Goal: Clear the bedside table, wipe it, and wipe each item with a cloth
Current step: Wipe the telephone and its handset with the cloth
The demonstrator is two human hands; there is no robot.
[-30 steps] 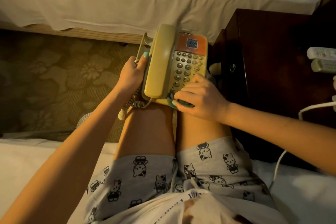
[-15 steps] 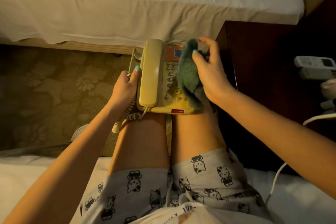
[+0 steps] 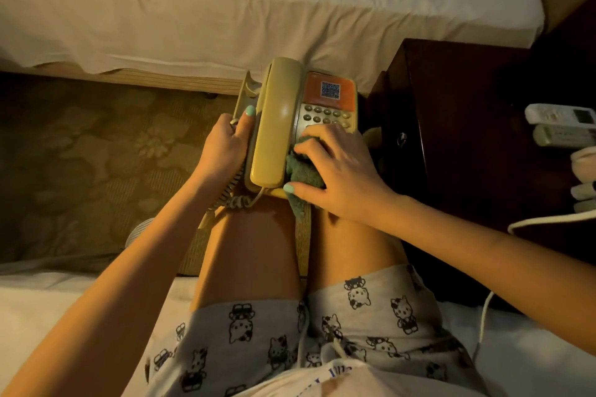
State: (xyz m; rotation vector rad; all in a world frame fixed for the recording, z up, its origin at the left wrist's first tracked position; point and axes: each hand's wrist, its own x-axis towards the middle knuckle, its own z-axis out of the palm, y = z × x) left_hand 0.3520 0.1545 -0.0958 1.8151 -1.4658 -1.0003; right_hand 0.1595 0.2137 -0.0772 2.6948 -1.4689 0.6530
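Note:
A yellowed corded telephone (image 3: pixel 280 119) rests on my knees, its handset on the cradle and an orange label with a QR code above the keypad. My left hand (image 3: pixel 225 145) grips the phone's left side. My right hand (image 3: pixel 335 167) presses a green cloth (image 3: pixel 301 171) onto the lower keypad, and the cloth hangs a little over the phone's near edge. The dark wooden bedside table (image 3: pixel 458 100) stands to the right of my legs.
Two remote controls (image 3: pixel 561 124) and several small pale items (image 3: pixel 585 177) lie at the table's right edge. A white cable (image 3: pixel 545 222) runs off the table toward the bed I sit on. Another bed with white sheets (image 3: pixel 225 10) faces me across patterned carpet (image 3: pixel 96 155).
My right hand, which held the cloth up near the phone's top right half a second ago, has come down onto the lower keypad. The left hand keeps its grip.

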